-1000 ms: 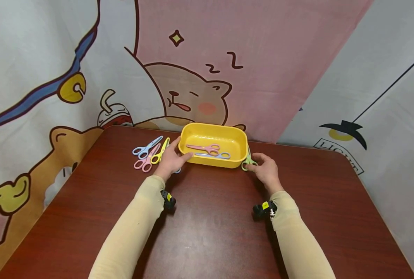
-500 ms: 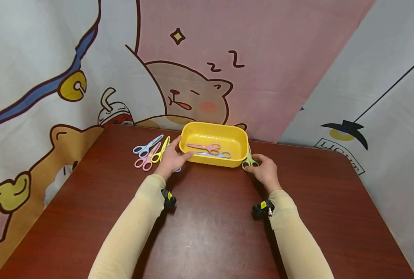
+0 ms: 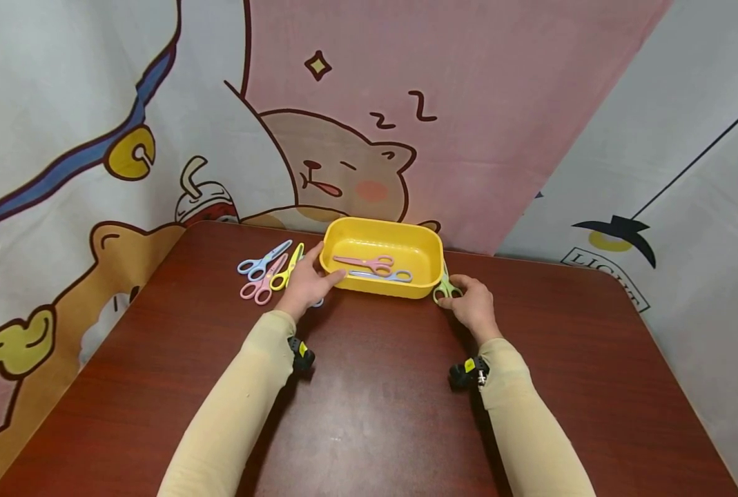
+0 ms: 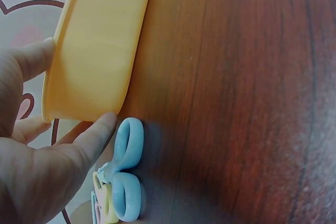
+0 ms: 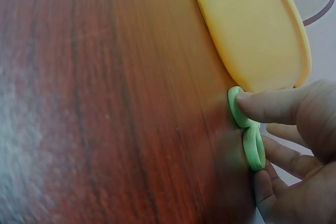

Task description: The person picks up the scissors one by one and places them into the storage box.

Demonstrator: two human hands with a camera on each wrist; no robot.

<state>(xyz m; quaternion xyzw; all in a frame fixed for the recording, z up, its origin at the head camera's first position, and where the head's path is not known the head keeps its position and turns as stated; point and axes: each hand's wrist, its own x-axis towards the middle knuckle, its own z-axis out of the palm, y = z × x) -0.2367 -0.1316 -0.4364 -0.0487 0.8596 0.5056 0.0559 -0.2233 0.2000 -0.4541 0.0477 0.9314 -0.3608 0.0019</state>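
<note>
Green scissors (image 3: 446, 284) lie on the table (image 3: 369, 386) just outside the right end of the tub (image 3: 387, 288), and what matters is how they sit to my right hand (image 3: 476, 304): directly to its left, loops toward me, long axis running away from me alongside the end wall. That hand is much the nearer; its thumb and fingers are only a little apart, pinching the loops, thumb on the one by the tub. My left hand (image 3: 303, 286) spreads wide round the tub's opposite near corner, gripping it with thumb at the rim and fingers against the end. Glossy and round-cornered, plastic by the look of it, the tub holds a pink pair (image 3: 381, 265) and a blue pair (image 3: 401, 275), both lying lengthwise (other pairs (image 3: 272, 275) are bunched left of my left hand, one half hidden by it). Smooth oval loops meet streaky, red-brown wood grain. Whether the blades touch the tub, I cannot tell.
</note>
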